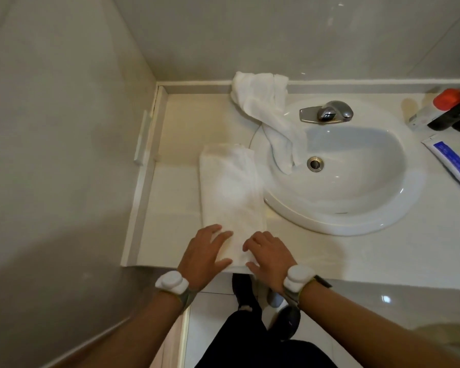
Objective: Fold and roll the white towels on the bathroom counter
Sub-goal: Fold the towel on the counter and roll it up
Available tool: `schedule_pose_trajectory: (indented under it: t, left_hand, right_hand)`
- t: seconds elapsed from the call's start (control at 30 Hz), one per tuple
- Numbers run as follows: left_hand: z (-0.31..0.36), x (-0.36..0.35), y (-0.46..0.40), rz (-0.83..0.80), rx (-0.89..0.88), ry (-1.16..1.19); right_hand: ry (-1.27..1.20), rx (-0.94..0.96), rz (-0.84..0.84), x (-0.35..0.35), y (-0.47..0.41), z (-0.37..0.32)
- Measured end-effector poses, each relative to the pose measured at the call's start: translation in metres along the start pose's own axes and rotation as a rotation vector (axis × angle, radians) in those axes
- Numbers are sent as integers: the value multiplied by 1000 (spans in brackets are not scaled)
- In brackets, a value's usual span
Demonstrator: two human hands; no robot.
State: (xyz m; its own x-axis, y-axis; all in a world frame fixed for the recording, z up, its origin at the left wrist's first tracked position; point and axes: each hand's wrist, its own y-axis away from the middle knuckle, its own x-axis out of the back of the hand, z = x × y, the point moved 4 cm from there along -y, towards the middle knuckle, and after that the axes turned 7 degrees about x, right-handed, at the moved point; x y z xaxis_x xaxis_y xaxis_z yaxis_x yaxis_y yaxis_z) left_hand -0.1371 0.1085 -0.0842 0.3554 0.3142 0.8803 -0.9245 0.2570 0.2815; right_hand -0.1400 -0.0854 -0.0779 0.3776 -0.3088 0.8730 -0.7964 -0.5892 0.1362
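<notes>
A white towel (pixel 230 187) folded into a long narrow strip lies on the counter (pixel 175 128) left of the sink, running from the back toward the front edge. My left hand (pixel 206 254) rests on its near end with fingers spread flat. My right hand (pixel 267 254) lies beside it on the same end, fingers bent slightly at the cloth's near edge. A second white towel (pixel 263 107) lies crumpled at the back wall and drapes down into the sink basin.
The oval sink (pixel 356 208) with its chrome faucet (pixel 327 112) and drain fills the counter's middle. A toothpaste tube (pixel 452 163) and dark bottles (pixel 457 107) sit at the right. A wall closes the left side. My legs and shoes stand below the counter edge.
</notes>
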Motion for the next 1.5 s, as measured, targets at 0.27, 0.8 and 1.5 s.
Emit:
schedule_pose_trajectory:
  t: [0.27,0.8,1.5]
  left_hand:
    - [-14,-11,26,74,-71,64]
    - [-27,22,-14,20,288,374]
    - [-43,40,-61,-343,208,357]
  right_hand:
    - [270,85,-220,-9,-17,-7]
    - [-173,-189,-161,10,-46,22]
    - [63,83,-74,21,-75,26]
